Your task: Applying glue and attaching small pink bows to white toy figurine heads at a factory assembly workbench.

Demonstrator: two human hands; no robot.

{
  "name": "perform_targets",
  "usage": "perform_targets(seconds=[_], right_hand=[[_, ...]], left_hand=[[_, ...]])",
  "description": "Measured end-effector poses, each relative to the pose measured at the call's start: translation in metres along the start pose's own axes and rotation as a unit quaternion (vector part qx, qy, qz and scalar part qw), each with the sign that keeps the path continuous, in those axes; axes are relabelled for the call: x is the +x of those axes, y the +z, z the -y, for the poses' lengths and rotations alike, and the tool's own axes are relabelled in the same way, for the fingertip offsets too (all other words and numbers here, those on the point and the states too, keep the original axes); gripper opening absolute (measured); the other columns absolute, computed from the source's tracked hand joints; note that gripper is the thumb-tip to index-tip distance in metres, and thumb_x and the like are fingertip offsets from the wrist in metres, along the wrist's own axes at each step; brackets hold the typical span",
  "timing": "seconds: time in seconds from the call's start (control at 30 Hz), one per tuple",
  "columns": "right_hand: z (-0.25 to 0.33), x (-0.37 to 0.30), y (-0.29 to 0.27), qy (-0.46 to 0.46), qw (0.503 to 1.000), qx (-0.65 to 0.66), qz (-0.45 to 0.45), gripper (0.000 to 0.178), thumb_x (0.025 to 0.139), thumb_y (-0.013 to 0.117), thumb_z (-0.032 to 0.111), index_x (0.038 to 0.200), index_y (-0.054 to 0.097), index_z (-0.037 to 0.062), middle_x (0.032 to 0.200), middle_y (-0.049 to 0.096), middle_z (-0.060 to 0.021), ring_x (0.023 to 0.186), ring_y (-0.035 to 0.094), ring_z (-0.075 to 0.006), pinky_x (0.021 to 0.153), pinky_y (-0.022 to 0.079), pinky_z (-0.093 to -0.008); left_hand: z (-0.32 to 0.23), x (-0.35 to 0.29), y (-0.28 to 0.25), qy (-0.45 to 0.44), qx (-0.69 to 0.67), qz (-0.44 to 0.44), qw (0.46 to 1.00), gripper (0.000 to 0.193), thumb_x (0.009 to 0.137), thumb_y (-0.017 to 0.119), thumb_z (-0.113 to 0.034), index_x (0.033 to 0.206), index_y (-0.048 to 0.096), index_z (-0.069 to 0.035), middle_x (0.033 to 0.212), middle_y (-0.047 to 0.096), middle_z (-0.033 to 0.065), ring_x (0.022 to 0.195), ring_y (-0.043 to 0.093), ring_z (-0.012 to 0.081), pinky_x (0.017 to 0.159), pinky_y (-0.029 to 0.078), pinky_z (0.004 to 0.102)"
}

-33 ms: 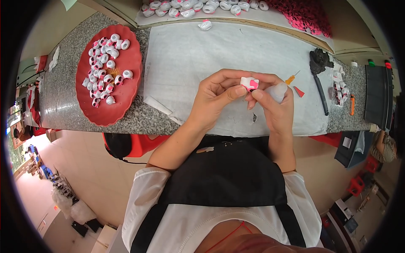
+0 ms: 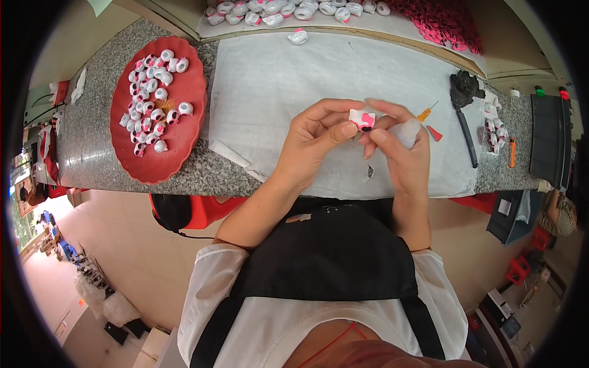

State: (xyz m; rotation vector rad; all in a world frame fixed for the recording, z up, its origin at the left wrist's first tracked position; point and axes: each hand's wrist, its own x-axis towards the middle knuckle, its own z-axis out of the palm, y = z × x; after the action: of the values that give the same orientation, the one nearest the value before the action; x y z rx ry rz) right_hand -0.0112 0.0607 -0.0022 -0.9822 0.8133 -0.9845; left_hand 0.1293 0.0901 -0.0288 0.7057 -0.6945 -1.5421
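Observation:
Over the papered worktop, my left hand pinches a small white figure piece with pink and black patches between thumb and fingers. Close against its right side is my right hand, its fingers curled and the forefinger blurred. A translucent squeeze bottle is tucked in that hand. From it an orange needle tip points up and to the right, away from the piece. Whether the right thumb and fingertips touch the piece, I cannot tell.
A red scalloped plate full of similar pieces stands left. White paper covers the worktop, with one loose piece at its far edge. Right lie a red cone, a black-handled tool and an orange stick. A shelf holds more pieces.
The piece has turned slightly in my left fingers, showing more of its black patch. My right forefinger has shifted, and the bottle has moved a touch to the right.

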Motion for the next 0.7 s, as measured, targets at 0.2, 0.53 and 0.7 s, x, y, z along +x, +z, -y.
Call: perform_targets(seconds=[0.2, 0.53, 0.7], right_hand=[[0.012, -0.005, -0.044, -0.12, 0.923, -0.361, -0.061, 0.017, 0.065, 0.058, -0.002, 0.082, 0.054, -0.0008, 0.072, 0.055, -0.008, 0.063, 0.052, -0.0139, 0.056, 0.04, -0.0237], [-0.001, -0.003, -0.031, -0.153, 0.902, -0.388, -0.107, 0.009, 0.066, 0.058, -0.003, 0.075, 0.055, -0.0016, 0.075, 0.054, -0.0063, 0.067, 0.051, -0.0115, 0.058, 0.039, -0.0217], [-0.016, 0.004, 0.006, -0.28, 0.908, -0.304, -0.07, 0.018, 0.062, 0.06, -0.009, 0.077, 0.058, -0.0005, 0.074, 0.054, -0.0075, 0.063, 0.05, -0.0119, 0.055, 0.039, -0.0201]], left_hand=[[0.0, 0.004, -0.005, -0.04, -0.06, -0.008, 0.997, 0.028, 0.079, 0.051, -0.011, 0.104, 0.045, -0.003, 0.098, 0.053, 0.0162, 0.089, 0.053, 0.0218, 0.08, 0.041, 0.0314], [0.002, 0.004, -0.003, -0.027, -0.04, -0.006, 0.999, 0.026, 0.078, 0.051, -0.01, 0.102, 0.045, -0.002, 0.098, 0.053, 0.0147, 0.091, 0.052, 0.0197, 0.08, 0.041, 0.0312], [0.001, 0.003, 0.0, -0.023, -0.069, -0.047, 0.996, 0.023, 0.076, 0.053, -0.005, 0.099, 0.049, -0.002, 0.087, 0.057, 0.0069, 0.082, 0.053, 0.0123, 0.075, 0.043, 0.0264]])
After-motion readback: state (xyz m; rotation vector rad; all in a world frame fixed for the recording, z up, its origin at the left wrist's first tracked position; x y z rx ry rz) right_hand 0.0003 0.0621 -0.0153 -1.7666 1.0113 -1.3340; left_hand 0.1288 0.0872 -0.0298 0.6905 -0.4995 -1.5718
